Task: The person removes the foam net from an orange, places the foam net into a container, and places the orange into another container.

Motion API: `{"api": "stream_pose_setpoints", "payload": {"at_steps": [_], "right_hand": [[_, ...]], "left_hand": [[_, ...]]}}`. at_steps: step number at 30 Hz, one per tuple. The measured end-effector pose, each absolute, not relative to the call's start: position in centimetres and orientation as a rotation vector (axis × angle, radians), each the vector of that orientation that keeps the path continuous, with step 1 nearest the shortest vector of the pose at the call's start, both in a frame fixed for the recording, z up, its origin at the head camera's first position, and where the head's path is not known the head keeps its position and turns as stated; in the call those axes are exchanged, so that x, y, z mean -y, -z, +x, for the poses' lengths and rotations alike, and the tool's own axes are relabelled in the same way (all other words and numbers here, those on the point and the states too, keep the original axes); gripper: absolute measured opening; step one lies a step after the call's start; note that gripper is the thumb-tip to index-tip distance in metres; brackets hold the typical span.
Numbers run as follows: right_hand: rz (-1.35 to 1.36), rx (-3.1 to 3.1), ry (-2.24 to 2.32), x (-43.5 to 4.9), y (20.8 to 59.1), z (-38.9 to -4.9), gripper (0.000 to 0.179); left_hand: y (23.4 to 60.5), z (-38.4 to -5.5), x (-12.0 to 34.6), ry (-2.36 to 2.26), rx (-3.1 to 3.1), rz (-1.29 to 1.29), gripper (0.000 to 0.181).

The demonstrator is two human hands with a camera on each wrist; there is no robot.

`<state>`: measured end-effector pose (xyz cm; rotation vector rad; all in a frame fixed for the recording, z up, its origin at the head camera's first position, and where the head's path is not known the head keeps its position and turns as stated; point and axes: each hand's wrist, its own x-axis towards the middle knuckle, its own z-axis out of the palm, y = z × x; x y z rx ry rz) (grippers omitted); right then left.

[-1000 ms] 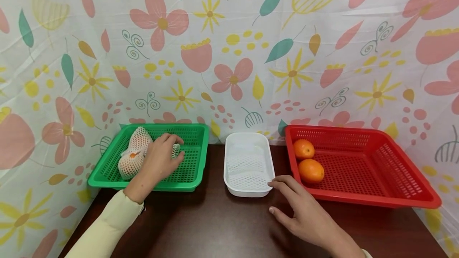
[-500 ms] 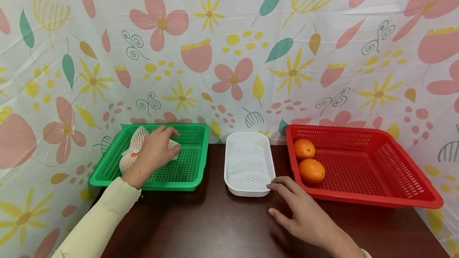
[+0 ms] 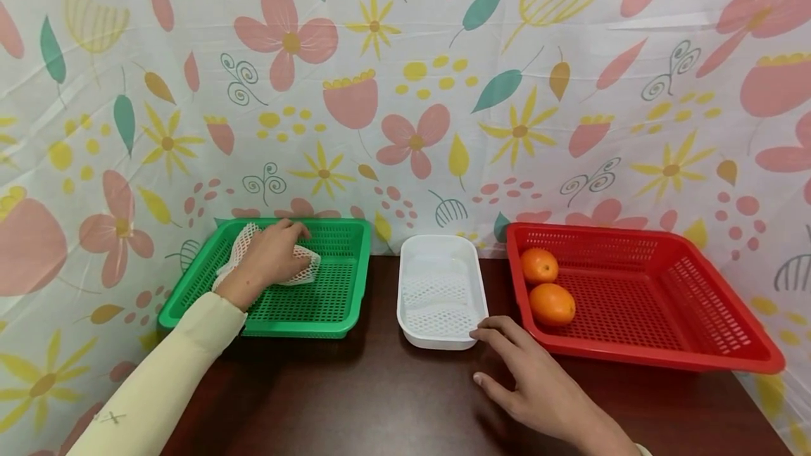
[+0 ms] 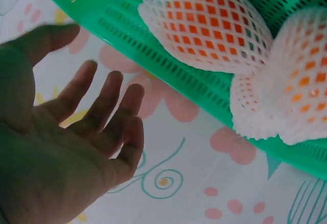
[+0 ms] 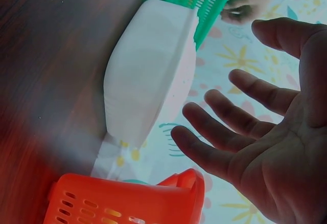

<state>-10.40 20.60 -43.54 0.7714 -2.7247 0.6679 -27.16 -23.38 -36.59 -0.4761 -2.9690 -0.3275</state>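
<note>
My left hand [image 3: 271,256] is over the green basket [image 3: 317,328], with its fingers loosely bent and nothing in them. Below it in the basket lie orange fruits in white foam nets; one net [image 3: 309,267] shows beside the thumb, and the hand hides much of the rest. The left wrist view shows one netted orange fruit [image 4: 204,24] and another netted fruit [image 4: 306,86], both apart from the fingers. My right hand [image 3: 538,391], relaxed and holding nothing, hovers by the near right corner of a white plastic basket [image 3: 441,342]. Whether its fingertip touches the rim, I cannot tell.
A red basket [image 3: 665,356] stands on the right, holding two bare oranges, a rear one [image 3: 539,266] and a front one [image 3: 552,304], at its left end. All three baskets rest on a dark brown table [image 3: 393,400]. Behind hangs a flower-printed cloth [image 3: 412,34].
My left hand has shifted a little left and back over the green basket, covering more of the left netted fruit and revealing more of the right net. The right hand has hardly moved.
</note>
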Motion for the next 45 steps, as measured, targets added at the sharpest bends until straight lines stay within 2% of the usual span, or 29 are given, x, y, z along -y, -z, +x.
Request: {"api": "stream_pose_setpoints", "payload": {"at_steps": [24,34,42,45], "right_hand": [[0.777,2.738,-0.659,-20.7,44.1,-10.1,0.053],[0.762,2.757,-0.668,-20.6,44.0,-10.1,0.054],[0.762,2.787,-0.672,-20.6,44.0,-10.2,0.052],[0.761,2.792,-0.670,-20.6,44.0,-10.2,0.052]], "left_hand": [[38.6,-30.7,24.8,-0.007,3.217,-0.585,0.069],[38.4,-30.8,25.0,-0.122,3.268,-0.583,0.074],[39.6,-31.6,26.2,-0.149,3.319,-0.576,0.089],[38.6,-30.7,26.0,-0.132,3.289,-0.613,0.085]]}}
